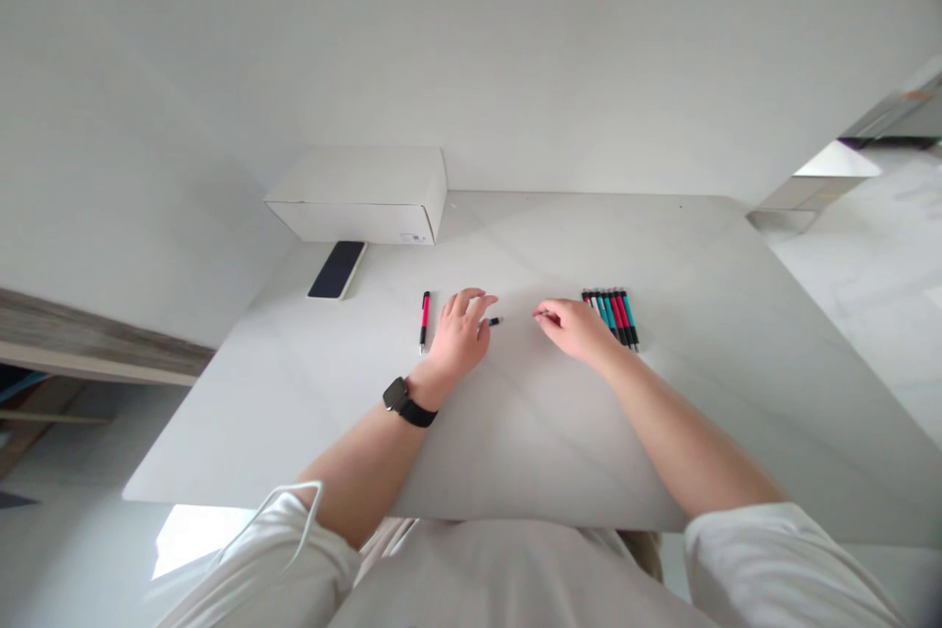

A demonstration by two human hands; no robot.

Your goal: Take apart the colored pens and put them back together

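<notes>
My left hand [460, 336], with a black wristwatch [401, 400] on its wrist, curls over a short dark pen piece [495, 321] whose tip pokes out past the fingers. A red-and-black pen [425, 319] lies just left of that hand, apart from it. My right hand [575, 329] rests on the tabletop with its fingertips pinched together around a tiny dark speck, too small to name. Beside that hand lies a row of several black, red and teal pens [610, 317], nearly touching its fingers' side.
A white cardboard box [360, 201] stands at the table's far edge. A black smartphone [337, 270] lies face up next to it. The white marble-look table [309, 422] ends in edges at the left and front, with a pale floor beyond.
</notes>
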